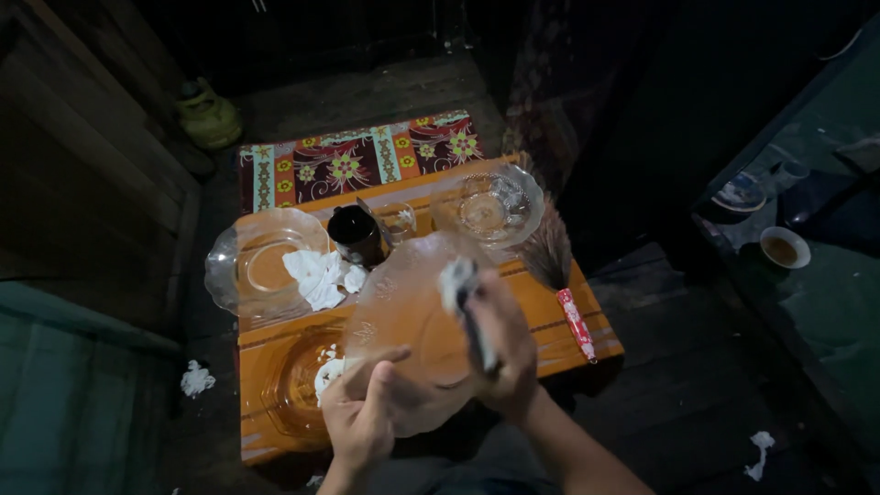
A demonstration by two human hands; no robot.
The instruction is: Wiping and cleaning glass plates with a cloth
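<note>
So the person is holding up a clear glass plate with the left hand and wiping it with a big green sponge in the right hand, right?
Not quite. The head view shows the right hand wiping with a crumpled white tissue, not a green sponge. The left hand does hold up the clear glass plate.

My right hand (502, 353) sits behind the clear glass plate (414, 330), so my palm shows only as a smear through it. The wad of tissue (456, 280) in my fingers is blurred; I can't tell its folds. My left hand (360, 414) runs off the bottom edge at the wrist. The lower plate (291, 385) is half covered by the one I'm holding. The dark cup (356, 235) hides its contents. The room's upper part is too dark to read.
</note>
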